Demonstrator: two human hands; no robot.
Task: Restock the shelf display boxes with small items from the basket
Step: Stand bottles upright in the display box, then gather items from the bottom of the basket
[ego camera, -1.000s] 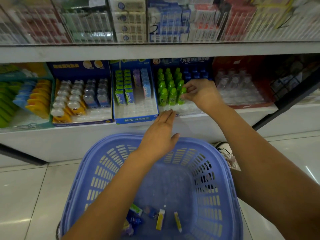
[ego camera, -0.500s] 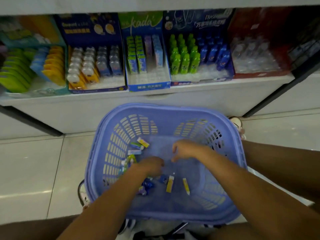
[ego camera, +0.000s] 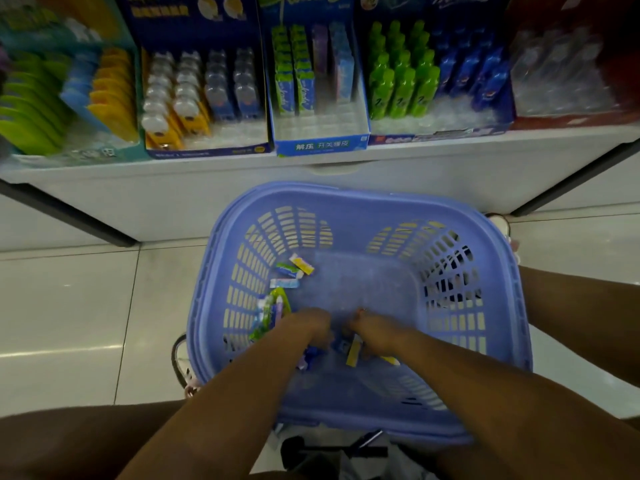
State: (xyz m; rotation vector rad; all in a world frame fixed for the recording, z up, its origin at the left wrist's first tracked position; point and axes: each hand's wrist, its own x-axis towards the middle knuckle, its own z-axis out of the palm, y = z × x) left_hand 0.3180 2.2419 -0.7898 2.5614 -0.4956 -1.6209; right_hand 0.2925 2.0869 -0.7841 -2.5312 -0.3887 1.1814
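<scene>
A lilac plastic basket (ego camera: 346,197) stands on the floor below the shelf. Several small packs lie in it: yellow and white ones (ego camera: 302,265), green ones (ego camera: 273,308), a yellow stick (ego camera: 354,352) and blue pieces (ego camera: 311,355). My left hand (ego camera: 308,327) is down on the basket's bottom over the blue pieces. My right hand (ego camera: 375,332) is beside it, over the yellow stick. Both hands' fingers point down and are hidden under their backs. On the shelf, the blue display box (ego camera: 320,146) of green packs has bare room at its front.
Other display boxes line the white shelf (ego camera: 346,171): green and blue bottles (ego camera: 440,95), white and yellow items (ego camera: 180,105), clear bottles in a red box (ego camera: 571,119), green and yellow pieces at left (ego camera: 41,109). A black post (ego camera: 69,220) slants at left. A tiled floor surrounds the basket.
My right hand left the green bottles on the shelf and both hands dropped into the basket. In the last half second they settled lower onto the items at its bottom.
</scene>
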